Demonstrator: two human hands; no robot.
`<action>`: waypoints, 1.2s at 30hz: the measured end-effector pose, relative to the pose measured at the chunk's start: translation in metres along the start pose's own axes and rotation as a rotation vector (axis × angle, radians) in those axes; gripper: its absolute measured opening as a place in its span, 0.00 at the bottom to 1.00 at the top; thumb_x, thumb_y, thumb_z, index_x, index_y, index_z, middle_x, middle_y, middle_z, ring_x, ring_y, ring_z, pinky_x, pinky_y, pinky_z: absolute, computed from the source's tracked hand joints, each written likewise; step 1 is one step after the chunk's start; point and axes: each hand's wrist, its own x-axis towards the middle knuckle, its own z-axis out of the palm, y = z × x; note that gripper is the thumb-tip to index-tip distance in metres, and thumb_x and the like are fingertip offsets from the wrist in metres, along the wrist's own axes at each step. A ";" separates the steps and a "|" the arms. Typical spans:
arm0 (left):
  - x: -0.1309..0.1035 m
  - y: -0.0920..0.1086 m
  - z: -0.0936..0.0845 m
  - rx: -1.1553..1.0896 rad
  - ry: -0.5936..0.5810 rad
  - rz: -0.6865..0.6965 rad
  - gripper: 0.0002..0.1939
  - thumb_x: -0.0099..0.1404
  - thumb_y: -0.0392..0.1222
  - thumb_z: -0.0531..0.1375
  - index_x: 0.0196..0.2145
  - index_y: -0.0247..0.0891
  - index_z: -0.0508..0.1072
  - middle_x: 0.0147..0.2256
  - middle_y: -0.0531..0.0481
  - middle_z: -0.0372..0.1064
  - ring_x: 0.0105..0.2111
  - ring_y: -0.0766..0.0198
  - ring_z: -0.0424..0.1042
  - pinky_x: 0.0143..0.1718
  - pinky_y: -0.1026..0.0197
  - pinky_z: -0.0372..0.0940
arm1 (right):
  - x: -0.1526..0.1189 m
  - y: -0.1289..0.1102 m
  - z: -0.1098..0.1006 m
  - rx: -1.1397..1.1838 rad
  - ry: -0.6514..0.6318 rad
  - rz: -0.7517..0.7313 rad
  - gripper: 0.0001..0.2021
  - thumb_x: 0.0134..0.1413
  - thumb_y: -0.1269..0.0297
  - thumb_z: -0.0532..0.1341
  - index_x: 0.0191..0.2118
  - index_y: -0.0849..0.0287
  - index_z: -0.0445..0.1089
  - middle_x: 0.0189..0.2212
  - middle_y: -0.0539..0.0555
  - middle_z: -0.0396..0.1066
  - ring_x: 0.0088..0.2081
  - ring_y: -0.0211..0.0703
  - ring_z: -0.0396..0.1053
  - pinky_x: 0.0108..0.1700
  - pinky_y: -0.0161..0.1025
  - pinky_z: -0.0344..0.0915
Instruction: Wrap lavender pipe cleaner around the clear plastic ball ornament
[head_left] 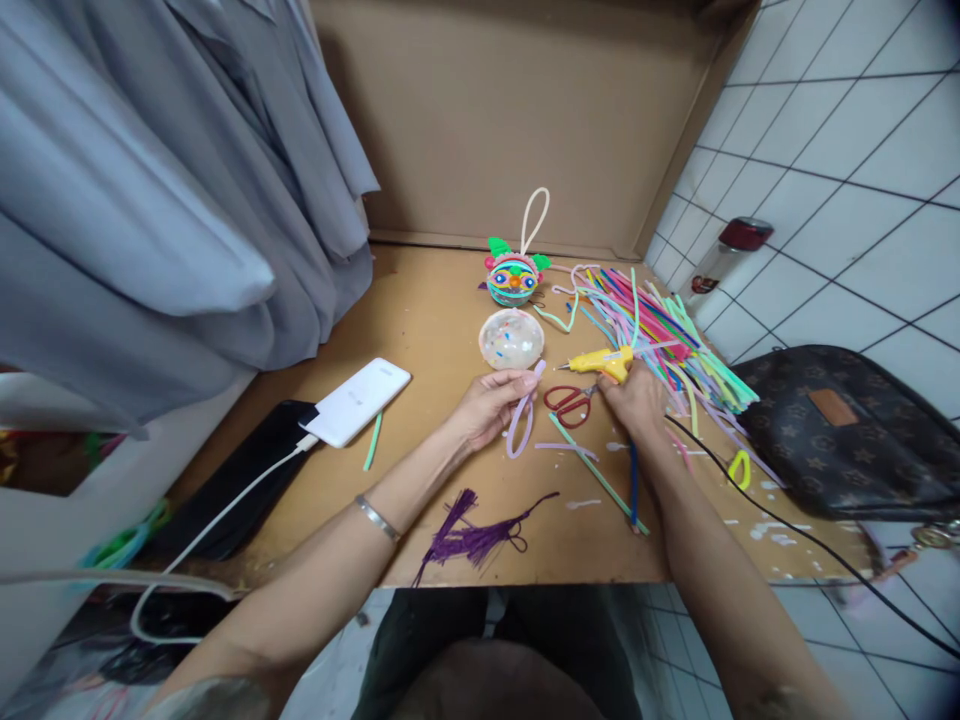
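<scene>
Purple tassels [472,543] lie on the desk [427,300], nearer than the left fingers. The left hand [489,408] pinches a lilac loop [513,455]; to its right, the right hand [637,402] has its fingers closed around a yellow glue gun [600,362]. Red-handled scissors [583,397] lie between them. Just beyond the left fingers sits a clear bowl [541,335]; beyond the right, coloured stems [660,320]. Behind the bowl is a decorated ball [514,283].

– And on the right, a white square-tiled wall with dark grout lines [847,200] climbs away!
– Straight ahead, a flat brown board [487,120] backs the tan wooden tabletop [435,290], pale square-tiled floor [675,640] showing below
</scene>
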 end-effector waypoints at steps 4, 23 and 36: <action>0.001 -0.003 0.000 0.031 0.000 0.050 0.11 0.47 0.36 0.75 0.26 0.31 0.79 0.24 0.51 0.75 0.24 0.72 0.71 0.27 0.70 0.66 | -0.002 0.000 -0.003 -0.084 -0.015 -0.048 0.23 0.59 0.55 0.58 0.51 0.70 0.70 0.46 0.72 0.75 0.48 0.62 0.72 0.46 0.48 0.65; 0.000 -0.008 -0.003 0.120 -0.105 0.031 0.19 0.47 0.48 0.76 0.29 0.33 0.76 0.27 0.53 0.70 0.27 0.71 0.68 0.33 0.65 0.66 | -0.042 -0.047 -0.006 1.296 -0.382 -0.415 0.14 0.45 0.51 0.70 0.31 0.57 0.76 0.30 0.51 0.75 0.31 0.40 0.72 0.34 0.38 0.70; -0.010 0.003 0.009 0.015 -0.284 -0.007 0.20 0.52 0.47 0.73 0.27 0.35 0.66 0.20 0.59 0.57 0.17 0.78 0.52 0.18 0.71 0.47 | -0.034 -0.039 0.001 1.140 -0.163 -0.215 0.19 0.44 0.46 0.68 0.25 0.57 0.68 0.18 0.45 0.63 0.20 0.33 0.58 0.23 0.32 0.58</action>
